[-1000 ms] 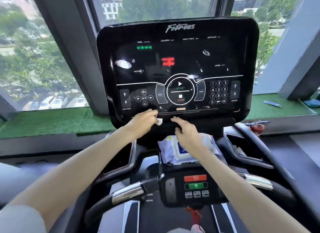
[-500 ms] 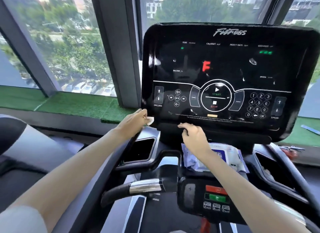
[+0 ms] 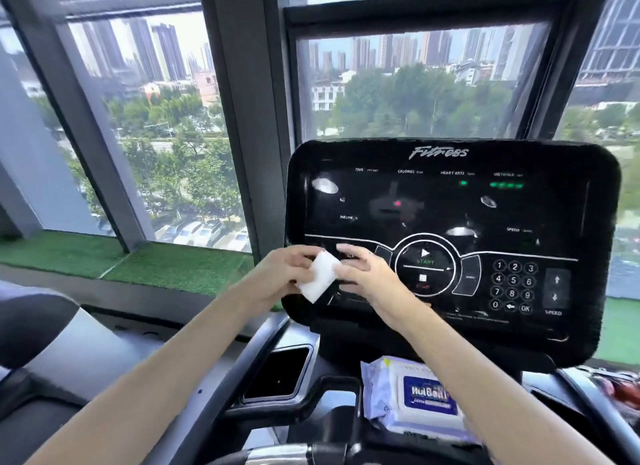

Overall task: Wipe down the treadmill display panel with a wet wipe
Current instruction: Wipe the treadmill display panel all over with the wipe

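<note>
As it is held between both hands, the wet wipe (image 3: 322,276) reads as a folded white pad, tilted, raised in front of the lower left corner of the display panel (image 3: 450,201); whether it touches the panel face cannot be told. Grip, left hand (image 3: 278,274): fingers curled round the pad's left edge. Grip, right hand (image 3: 369,274): thumb and fingers pinching the opposite edge. Handling, judged: very light, limp, damp, likely to unfold or droop if taken by one corner; not fragile; should glide easily on glossy plastic. Best hold: folded flat under the fingertips, thumb on the back edge, so the broad face meets the panel. Surroundings: touch keys (image 3: 512,286) to the right of the grip, readouts (image 3: 505,185) above it, wipe pack (image 3: 415,399) below and right of it
</note>
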A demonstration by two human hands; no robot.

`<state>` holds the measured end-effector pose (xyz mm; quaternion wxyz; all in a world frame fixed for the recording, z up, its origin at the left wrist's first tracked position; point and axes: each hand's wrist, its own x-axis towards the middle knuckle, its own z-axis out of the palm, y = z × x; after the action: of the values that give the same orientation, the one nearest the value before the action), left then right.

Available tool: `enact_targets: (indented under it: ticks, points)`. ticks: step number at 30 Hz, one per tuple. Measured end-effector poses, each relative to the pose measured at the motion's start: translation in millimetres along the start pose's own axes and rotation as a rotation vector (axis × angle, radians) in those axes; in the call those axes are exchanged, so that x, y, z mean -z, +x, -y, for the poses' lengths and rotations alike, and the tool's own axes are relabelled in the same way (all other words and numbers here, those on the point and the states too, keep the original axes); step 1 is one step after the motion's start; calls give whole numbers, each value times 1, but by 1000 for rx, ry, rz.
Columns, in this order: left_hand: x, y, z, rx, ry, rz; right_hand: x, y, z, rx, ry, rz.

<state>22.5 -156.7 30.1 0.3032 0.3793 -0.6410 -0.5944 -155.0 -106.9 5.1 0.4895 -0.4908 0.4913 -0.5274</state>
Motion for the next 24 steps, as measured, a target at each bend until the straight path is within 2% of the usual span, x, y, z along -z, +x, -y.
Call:
enact_targets:
  ticks: [2, 4, 6, 8, 10, 12, 15, 17, 18, 20, 22, 24]
  points:
    - [-13, 3, -7, -26, -45, 19, 7, 2, 14, -28, 55, 31]
    - [-23, 8, -8, -64, 29, -16, 13, 5, 22, -49, 14, -1]
    - [-31, 12, -8, -127, 129, -94, 17, 10, 25, -78, -70, -84]
    - [-38, 18, -8, -191, 93, -192, 20, 14, 30, -109, -79, -226]
    - [-43, 25, -9, -186, -51, -293, 23, 19, 34, -120, 55, -346]
    - [-49, 31, -9, -104, -118, -342, 27, 24, 38, -126, 282, -405]
    - [-66, 36, -9, 25, -336, -216, 29, 29, 39, -113, 548, -345]
    - [-76, 41, -10, -33, -378, -205, 27, 26, 38, -75, 634, -248]
    - [-80, 44, -12, -72, -384, -253, 26, 24, 37, -50, 638, -222]
    - [-85, 53, -16, -30, -452, -438, 23, 23, 35, 21, 551, -277]
    - [-86, 57, -24, 87, -545, -573, 24, 27, 34, 143, 272, -451]
    - [-88, 58, -32, 129, -650, -474, 27, 28, 35, 277, -21, -546]
